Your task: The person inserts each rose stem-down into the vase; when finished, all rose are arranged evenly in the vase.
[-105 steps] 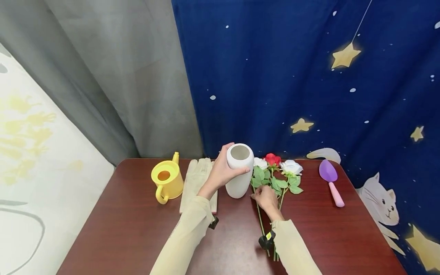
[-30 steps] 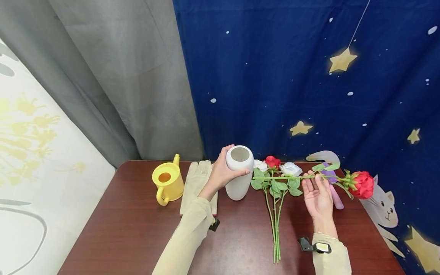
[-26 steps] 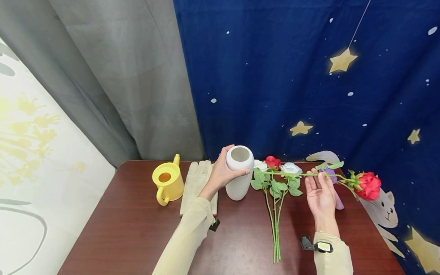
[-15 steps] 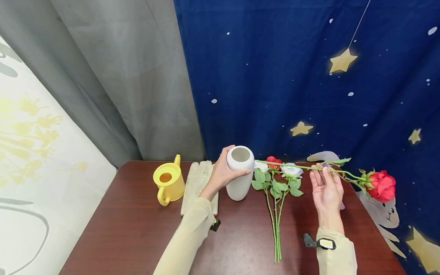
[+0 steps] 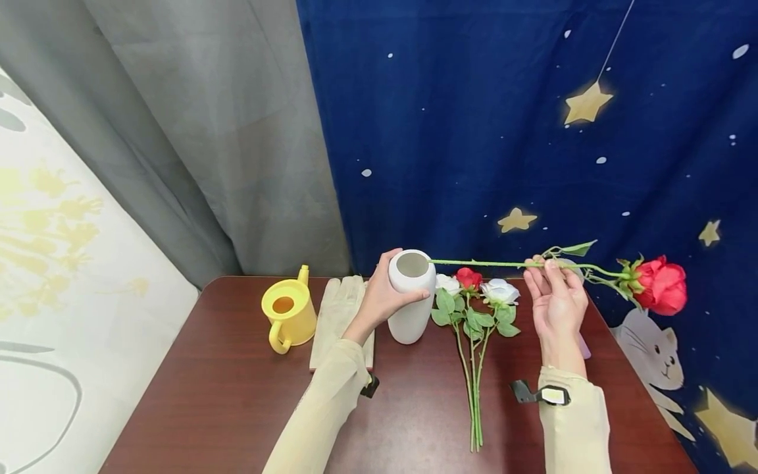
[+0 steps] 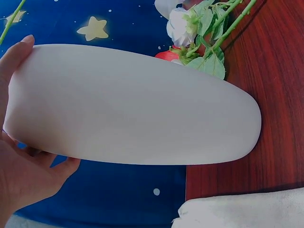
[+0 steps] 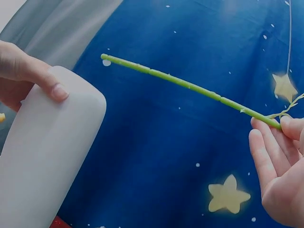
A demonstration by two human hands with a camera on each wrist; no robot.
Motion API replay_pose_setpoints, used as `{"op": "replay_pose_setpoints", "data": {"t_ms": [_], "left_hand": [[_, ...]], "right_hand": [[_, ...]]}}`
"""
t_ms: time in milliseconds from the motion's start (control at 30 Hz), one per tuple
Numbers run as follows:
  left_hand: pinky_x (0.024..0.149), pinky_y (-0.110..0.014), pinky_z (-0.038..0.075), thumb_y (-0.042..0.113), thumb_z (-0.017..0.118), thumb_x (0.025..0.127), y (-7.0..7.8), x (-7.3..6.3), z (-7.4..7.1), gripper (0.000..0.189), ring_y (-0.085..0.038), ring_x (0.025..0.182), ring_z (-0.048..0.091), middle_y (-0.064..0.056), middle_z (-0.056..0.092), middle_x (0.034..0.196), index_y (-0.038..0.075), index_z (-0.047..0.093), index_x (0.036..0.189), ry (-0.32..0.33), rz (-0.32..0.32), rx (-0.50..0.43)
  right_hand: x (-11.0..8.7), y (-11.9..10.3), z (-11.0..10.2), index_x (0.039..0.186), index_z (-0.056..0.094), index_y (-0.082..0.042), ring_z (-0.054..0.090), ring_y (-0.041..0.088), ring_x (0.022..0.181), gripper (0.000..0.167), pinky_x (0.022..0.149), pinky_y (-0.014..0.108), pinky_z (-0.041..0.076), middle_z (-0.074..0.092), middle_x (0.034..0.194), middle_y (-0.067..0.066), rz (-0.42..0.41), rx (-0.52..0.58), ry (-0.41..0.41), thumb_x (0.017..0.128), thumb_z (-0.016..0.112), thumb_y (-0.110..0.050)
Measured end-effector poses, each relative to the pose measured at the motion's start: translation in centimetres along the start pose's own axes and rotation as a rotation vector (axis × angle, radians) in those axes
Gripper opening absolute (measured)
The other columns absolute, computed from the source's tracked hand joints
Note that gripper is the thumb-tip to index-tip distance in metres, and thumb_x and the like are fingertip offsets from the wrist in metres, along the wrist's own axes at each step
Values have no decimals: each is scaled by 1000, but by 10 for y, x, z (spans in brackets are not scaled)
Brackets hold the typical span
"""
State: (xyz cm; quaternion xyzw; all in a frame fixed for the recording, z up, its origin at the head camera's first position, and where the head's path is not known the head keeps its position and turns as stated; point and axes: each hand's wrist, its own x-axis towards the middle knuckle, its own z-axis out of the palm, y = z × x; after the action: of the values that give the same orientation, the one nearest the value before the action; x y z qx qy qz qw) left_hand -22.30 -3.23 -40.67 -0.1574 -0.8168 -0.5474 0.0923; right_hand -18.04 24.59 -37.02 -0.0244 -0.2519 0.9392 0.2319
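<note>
A tall white vase [image 5: 408,316] stands on the table, its round mouth facing up. My left hand [image 5: 383,296] grips it near the top, thumb across the front and fingers round the far side. In my right hand [image 5: 556,299] the green stem of a red rose [image 5: 662,286] is pinched between thumb and fingers. The rose lies nearly level in the air, bloom to the right. Its bare stem end points left, close to the vase mouth in the head view; the right wrist view shows the stem [image 7: 185,85] end above and apart from the vase [image 7: 57,123].
Right of the vase lie more roses, a red rose [image 5: 468,278] between white ones [image 5: 500,291], stems toward me. A yellow watering can [image 5: 296,319] and pale gloves [image 5: 337,316] sit left. A trowel's pink handle [image 5: 584,347] shows behind my right hand. Curtains hang behind the table [image 5: 237,395].
My right hand took a red rose from the bunch and swung it level to the right. Over the last second it rose, lifting the stem end to the vase mouth's height. My left hand stayed.
</note>
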Motion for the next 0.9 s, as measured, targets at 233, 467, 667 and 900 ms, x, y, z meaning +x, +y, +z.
{"op": "replay_pose_setpoints", "data": {"t_ms": [233,467,667,900], "left_hand": [[83,-40,46,33,87,62,-1,0,-1,94,-16,103,54,1,51,121,15,35,138,1,7,-13],[82,-38,46,33,87,62,-2,1,0,92,-15,102,54,2,52,120,20,35,137,-3,-10,-8],[82,-39,46,34,87,61,-1,0,0,92,-15,101,54,3,52,119,22,36,136,0,-23,-1],[81,-37,46,34,87,61,1,0,-1,91,-14,100,54,5,52,118,22,37,136,-3,-28,1]], "right_hand": [[4,6,17,93,56,6,68,29,73,10,66,36,54,68,87,22,-29,-113,-41,85,61,8],[10,9,27,99,50,3,68,28,72,21,67,36,53,68,86,22,-19,-142,-92,83,63,7],[14,14,32,97,49,4,68,29,70,20,65,36,53,67,82,22,-12,-164,-111,83,62,10],[16,21,40,95,52,7,68,27,68,18,64,35,53,68,82,21,-72,-256,-128,82,64,9]]}}
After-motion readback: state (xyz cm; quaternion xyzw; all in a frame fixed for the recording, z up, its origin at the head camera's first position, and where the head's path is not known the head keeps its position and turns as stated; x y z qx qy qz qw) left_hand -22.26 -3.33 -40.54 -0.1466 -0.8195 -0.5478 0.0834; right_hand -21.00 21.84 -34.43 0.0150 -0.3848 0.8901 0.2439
